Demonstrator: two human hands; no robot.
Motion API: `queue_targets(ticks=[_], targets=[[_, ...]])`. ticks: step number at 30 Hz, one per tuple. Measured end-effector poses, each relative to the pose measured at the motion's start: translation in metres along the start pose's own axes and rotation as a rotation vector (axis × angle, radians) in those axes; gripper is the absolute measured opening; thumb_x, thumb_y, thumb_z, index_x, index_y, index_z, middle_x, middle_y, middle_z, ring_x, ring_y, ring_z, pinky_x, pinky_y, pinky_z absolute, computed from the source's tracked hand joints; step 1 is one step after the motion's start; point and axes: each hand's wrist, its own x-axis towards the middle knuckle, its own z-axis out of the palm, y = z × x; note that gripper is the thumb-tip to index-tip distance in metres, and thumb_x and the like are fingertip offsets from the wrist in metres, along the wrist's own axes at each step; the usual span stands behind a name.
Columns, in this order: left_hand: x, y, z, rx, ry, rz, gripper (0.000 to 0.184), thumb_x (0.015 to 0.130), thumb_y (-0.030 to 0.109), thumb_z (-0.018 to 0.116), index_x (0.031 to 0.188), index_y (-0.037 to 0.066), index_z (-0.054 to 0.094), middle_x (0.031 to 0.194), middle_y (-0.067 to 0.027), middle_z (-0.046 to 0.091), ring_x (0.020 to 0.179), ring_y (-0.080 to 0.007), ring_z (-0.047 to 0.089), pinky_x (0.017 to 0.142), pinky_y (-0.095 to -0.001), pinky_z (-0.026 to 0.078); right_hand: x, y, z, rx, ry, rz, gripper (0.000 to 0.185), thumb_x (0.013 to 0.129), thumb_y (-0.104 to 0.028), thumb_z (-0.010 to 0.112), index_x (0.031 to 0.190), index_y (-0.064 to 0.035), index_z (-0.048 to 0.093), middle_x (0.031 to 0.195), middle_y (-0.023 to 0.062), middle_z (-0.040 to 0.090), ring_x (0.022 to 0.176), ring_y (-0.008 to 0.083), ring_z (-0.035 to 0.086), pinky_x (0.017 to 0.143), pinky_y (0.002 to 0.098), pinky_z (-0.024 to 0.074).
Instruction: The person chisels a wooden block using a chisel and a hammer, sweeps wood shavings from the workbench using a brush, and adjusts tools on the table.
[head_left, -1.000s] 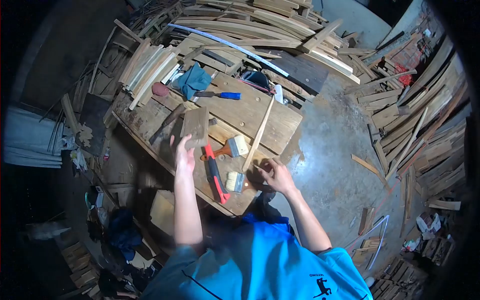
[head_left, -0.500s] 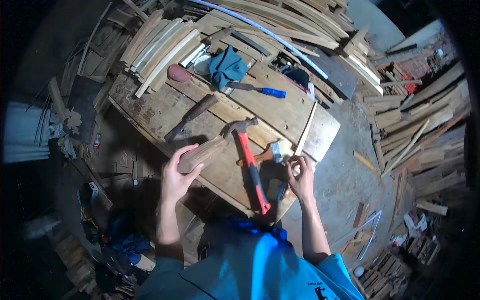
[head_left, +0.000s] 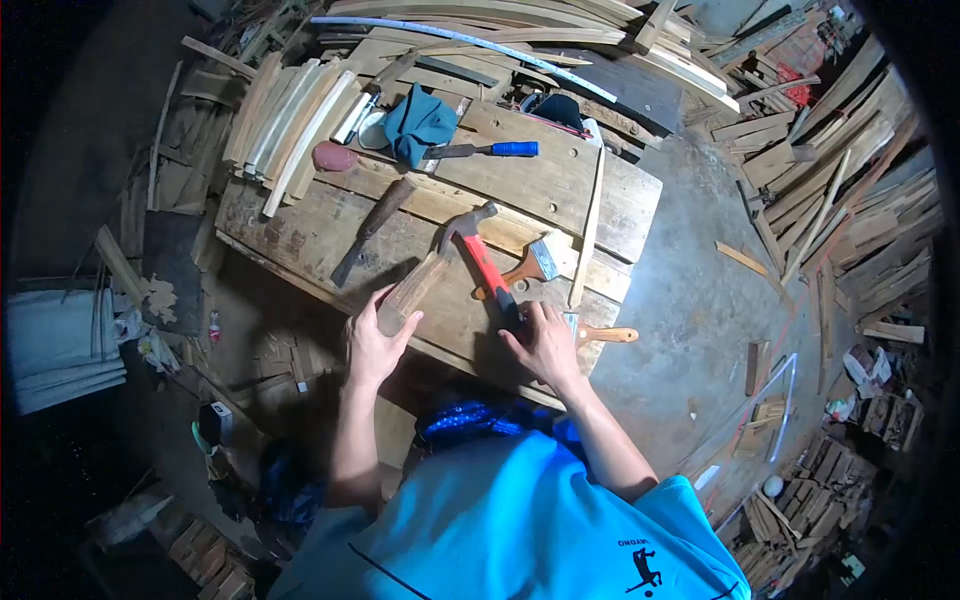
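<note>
My left hand [head_left: 377, 340] is closed around the near end of a wooden block [head_left: 413, 285] at the bench's front edge. A claw hammer [head_left: 484, 262] with a red and black handle lies beside the block, head pointing away from me. Over the lower part of that handle, my right hand [head_left: 550, 345] has its thumb on one side and its fingers curled on the other; the handle's end is hidden. A paintbrush [head_left: 540, 262] lies just right of the hammer. Next to my right hand, a second paintbrush [head_left: 608, 335] shows its wooden handle.
On the workbench [head_left: 285, 225] lie a wooden-handled chisel [head_left: 375, 225], a blue-handled chisel [head_left: 512, 149], a teal cloth [head_left: 420, 125], a reddish lump [head_left: 333, 156] and a thin wood strip [head_left: 590, 225]. Curved wood pieces [head_left: 300, 120] are stacked at the back left. Timber [head_left: 850, 200] is piled at right.
My right hand has moved left from the second paintbrush to the hammer's handle, leaving that brush on the bench. My left hand still holds the wooden block. The view has shifted slightly.
</note>
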Motion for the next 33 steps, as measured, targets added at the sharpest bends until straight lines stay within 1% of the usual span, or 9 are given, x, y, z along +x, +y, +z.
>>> queue_targets(ticks=[1,9,12,17,18,23,28,29,33], targets=[[-0.002,-0.003,0.004,0.019,0.080,0.040,0.043,0.086,0.019,0.082,0.120,-0.002,0.068,0.109,-0.0177,0.076,0.102,-0.0270,0.074,0.090,-0.0379,0.056,0.006,0.001,0.004,-0.007,0.006,-0.007,0.047,0.087,-0.035,0.077,0.115,-0.0026,0.058,0.102,0.0178,0.061,0.099,0.0390,0.061,0.085,0.0479,0.0495],[-0.018,-0.037,-0.001,-0.167,0.060,0.072,0.041,0.084,0.016,0.083,0.118,-0.003,0.070,0.108,-0.0193,0.076,0.101,-0.0266,0.075,0.088,-0.0369,0.056,0.038,-0.013,0.022,0.003,-0.066,0.173,0.048,0.091,-0.035,0.071,0.121,-0.0042,0.050,0.105,0.0241,0.070,0.087,0.0444,0.070,0.073,0.0547,0.0546],[-0.018,-0.053,-0.005,-0.263,-0.008,0.040,0.042,0.086,0.013,0.082,0.120,-0.006,0.068,0.114,-0.0157,0.075,0.106,-0.0190,0.072,0.095,-0.0337,0.053,0.044,-0.006,0.033,-0.054,-0.087,0.158,0.045,0.090,-0.033,0.069,0.120,-0.0043,0.052,0.102,0.0233,0.070,0.086,0.0442,0.070,0.074,0.0552,0.0548],[-0.004,-0.094,-0.008,-0.425,-0.141,0.129,0.054,0.085,0.006,0.079,0.134,-0.006,0.061,0.130,-0.0169,0.069,0.117,-0.0184,0.067,0.102,-0.0334,0.051,0.045,-0.008,0.035,-0.101,-0.055,0.205,0.035,0.089,-0.030,0.071,0.114,-0.0097,0.057,0.099,0.0214,0.070,0.088,0.0432,0.069,0.075,0.0525,0.0543],[-0.001,-0.100,-0.012,-0.441,-0.172,0.140,0.055,0.084,0.005,0.080,0.135,-0.005,0.061,0.135,-0.0174,0.067,0.119,-0.0192,0.066,0.102,-0.0341,0.051,0.043,-0.016,0.028,-0.021,-0.056,0.222,0.047,0.085,-0.025,0.076,0.117,-0.0022,0.051,0.094,0.0275,0.068,0.088,0.0475,0.066,0.077,0.0548,0.0525],[0.024,-0.140,-0.027,-0.360,-0.225,0.321,0.054,0.082,0.005,0.082,0.133,0.002,0.065,0.135,-0.0176,0.067,0.123,-0.0259,0.066,0.103,-0.0382,0.052,0.047,-0.029,0.023,-0.006,-0.055,0.364,0.035,0.089,-0.026,0.071,0.106,0.0009,0.057,0.090,0.0295,0.067,0.089,0.0486,0.066,0.077,0.0534,0.0506],[0.034,-0.174,-0.026,-0.419,-0.304,0.255,0.059,0.076,-0.001,0.081,0.133,0.003,0.065,0.134,-0.0175,0.066,0.125,-0.0304,0.065,0.105,-0.0397,0.052,0.047,-0.037,0.029,0.053,-0.104,0.492,0.032,0.092,-0.026,0.068,0.098,0.0040,0.060,0.087,0.0301,0.066,0.088,0.0480,0.066,0.074,0.0520,0.0496],[0.037,-0.177,-0.025,-0.424,-0.315,0.272,0.059,0.076,-0.001,0.081,0.133,0.002,0.065,0.134,-0.0178,0.066,0.125,-0.0302,0.065,0.104,-0.0394,0.052,0.045,-0.035,0.035,0.023,-0.115,0.516,0.033,0.094,-0.029,0.067,0.103,0.0021,0.065,0.091,0.0230,0.070,0.088,0.0405,0.069,0.077,0.0474,0.0529],[0.049,-0.188,-0.022,-0.489,-0.322,0.261,0.057,0.078,0.007,0.085,0.132,0.001,0.065,0.128,-0.0188,0.070,0.116,-0.0285,0.070,0.097,-0.0371,0.055,0.040,-0.077,0.039,-0.240,0.022,0.539,0.033,0.094,-0.028,0.069,0.112,0.0001,0.067,0.107,0.0217,0.068,0.102,0.0390,0.066,0.088,0.0481,0.0516]])
